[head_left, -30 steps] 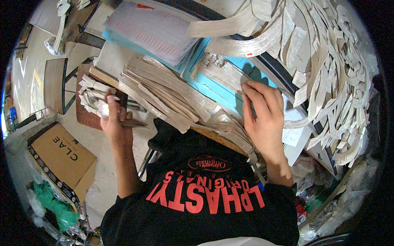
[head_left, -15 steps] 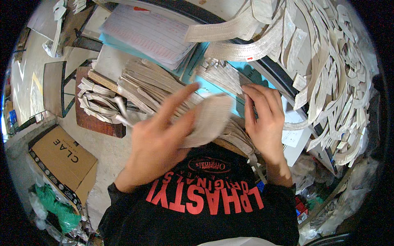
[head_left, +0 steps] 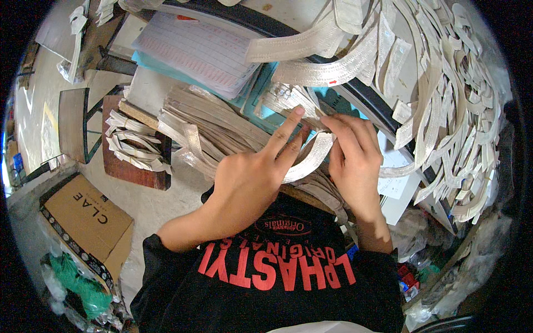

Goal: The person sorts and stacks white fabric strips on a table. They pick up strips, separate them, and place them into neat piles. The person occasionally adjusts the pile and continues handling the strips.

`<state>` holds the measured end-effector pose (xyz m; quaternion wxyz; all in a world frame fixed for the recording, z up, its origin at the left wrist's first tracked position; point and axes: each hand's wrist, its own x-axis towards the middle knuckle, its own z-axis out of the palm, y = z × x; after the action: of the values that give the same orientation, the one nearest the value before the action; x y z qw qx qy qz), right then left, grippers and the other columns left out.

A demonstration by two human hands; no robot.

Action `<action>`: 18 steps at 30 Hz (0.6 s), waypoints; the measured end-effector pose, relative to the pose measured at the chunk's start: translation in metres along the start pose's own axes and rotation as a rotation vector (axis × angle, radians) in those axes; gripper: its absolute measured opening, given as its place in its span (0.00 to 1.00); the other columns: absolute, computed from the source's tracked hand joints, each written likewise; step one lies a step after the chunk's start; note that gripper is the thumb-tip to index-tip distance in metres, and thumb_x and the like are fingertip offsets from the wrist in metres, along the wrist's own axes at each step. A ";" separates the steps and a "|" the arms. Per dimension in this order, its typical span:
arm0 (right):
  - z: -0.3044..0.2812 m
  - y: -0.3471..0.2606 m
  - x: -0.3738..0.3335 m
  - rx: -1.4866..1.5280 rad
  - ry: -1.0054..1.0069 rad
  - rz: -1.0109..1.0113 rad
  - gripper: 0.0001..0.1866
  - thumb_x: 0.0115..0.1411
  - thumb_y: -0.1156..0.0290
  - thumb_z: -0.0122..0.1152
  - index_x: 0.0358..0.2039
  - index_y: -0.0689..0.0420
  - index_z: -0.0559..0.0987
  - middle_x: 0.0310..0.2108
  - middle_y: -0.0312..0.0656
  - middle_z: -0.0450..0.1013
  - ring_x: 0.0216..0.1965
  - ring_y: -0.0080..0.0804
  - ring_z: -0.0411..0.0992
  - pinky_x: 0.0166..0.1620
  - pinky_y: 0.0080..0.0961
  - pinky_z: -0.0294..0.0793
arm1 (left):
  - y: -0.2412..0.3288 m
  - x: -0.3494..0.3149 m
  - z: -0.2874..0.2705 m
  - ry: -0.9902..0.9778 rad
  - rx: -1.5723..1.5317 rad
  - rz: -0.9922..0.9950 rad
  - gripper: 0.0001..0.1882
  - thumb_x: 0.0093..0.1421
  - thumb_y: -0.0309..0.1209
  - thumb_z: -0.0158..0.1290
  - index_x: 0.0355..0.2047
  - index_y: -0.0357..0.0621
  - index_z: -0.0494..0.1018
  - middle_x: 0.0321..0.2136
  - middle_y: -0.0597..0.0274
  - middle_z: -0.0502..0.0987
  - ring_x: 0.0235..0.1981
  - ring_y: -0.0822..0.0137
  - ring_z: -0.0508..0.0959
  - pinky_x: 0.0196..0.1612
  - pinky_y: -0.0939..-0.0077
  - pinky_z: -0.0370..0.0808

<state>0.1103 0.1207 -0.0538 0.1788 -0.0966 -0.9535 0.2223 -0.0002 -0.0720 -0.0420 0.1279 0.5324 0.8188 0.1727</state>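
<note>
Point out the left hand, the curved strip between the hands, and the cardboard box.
Left hand (head_left: 250,175): head view, back of hand.
Curved strip (head_left: 314,157): head view, its bent middle.
Cardboard box (head_left: 93,221): head view, its brown panel.

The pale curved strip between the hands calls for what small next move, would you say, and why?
I would probably straighten the pale curved strip gently, since it bows between the left hand and the right hand, rather than lying flat.

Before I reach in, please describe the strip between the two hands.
Find the black shirt; above it are the left hand and right hand. Between them bends one pale strip, its curve unlike the straighter strips stacked to the left.
</note>
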 end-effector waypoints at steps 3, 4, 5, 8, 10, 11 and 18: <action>0.000 -0.001 0.000 -0.008 -0.008 0.005 0.24 0.52 0.87 0.65 0.51 0.57 0.83 0.46 0.43 0.78 0.44 0.48 0.76 0.47 0.43 0.77 | 0.001 -0.001 0.000 -0.017 -0.001 -0.009 0.30 0.60 0.25 0.53 0.65 0.48 0.74 0.76 0.58 0.61 0.18 0.64 0.82 0.20 0.69 0.79; 0.000 -0.001 0.000 -0.007 -0.007 0.005 0.24 0.52 0.87 0.65 0.51 0.56 0.83 0.46 0.43 0.78 0.44 0.47 0.76 0.47 0.43 0.77 | 0.001 -0.001 0.000 -0.016 -0.010 -0.014 0.30 0.60 0.25 0.53 0.65 0.48 0.74 0.76 0.57 0.61 0.18 0.64 0.82 0.20 0.69 0.79; 0.000 -0.001 0.000 -0.007 -0.006 0.005 0.25 0.53 0.87 0.65 0.52 0.56 0.83 0.46 0.43 0.78 0.44 0.47 0.76 0.47 0.43 0.76 | 0.001 -0.001 0.000 -0.013 -0.019 -0.017 0.30 0.60 0.25 0.53 0.65 0.48 0.74 0.76 0.57 0.61 0.19 0.63 0.82 0.21 0.69 0.79; 0.001 -0.002 0.002 -0.005 -0.008 0.017 0.24 0.53 0.86 0.65 0.52 0.56 0.83 0.45 0.43 0.79 0.44 0.46 0.76 0.47 0.42 0.77 | 0.000 -0.001 0.000 -0.003 -0.026 -0.018 0.30 0.60 0.25 0.53 0.65 0.48 0.74 0.76 0.57 0.62 0.20 0.62 0.83 0.21 0.68 0.80; -0.002 -0.006 0.003 0.000 -0.014 0.042 0.23 0.53 0.88 0.65 0.50 0.58 0.84 0.45 0.46 0.79 0.45 0.48 0.77 0.49 0.40 0.77 | 0.000 -0.001 0.001 0.000 -0.029 -0.017 0.31 0.60 0.25 0.53 0.65 0.48 0.74 0.75 0.57 0.63 0.21 0.61 0.84 0.22 0.68 0.80; -0.003 -0.007 0.004 0.002 -0.019 0.055 0.22 0.53 0.89 0.65 0.49 0.59 0.84 0.45 0.47 0.80 0.46 0.48 0.78 0.50 0.39 0.78 | 0.000 -0.001 0.001 -0.001 -0.035 -0.019 0.31 0.60 0.25 0.53 0.65 0.48 0.74 0.75 0.57 0.63 0.21 0.61 0.84 0.22 0.68 0.80; -0.001 -0.005 0.002 0.015 -0.007 0.038 0.23 0.52 0.86 0.68 0.50 0.58 0.83 0.45 0.46 0.80 0.45 0.48 0.77 0.50 0.40 0.77 | 0.002 0.000 -0.003 -0.081 -0.101 -0.082 0.36 0.48 0.22 0.64 0.62 0.45 0.74 0.76 0.61 0.61 0.38 0.54 0.87 0.32 0.62 0.84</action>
<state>0.1078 0.1172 -0.0502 0.1718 -0.1125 -0.9506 0.2329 0.0008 -0.0718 -0.0386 0.1945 0.4980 0.8242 0.1868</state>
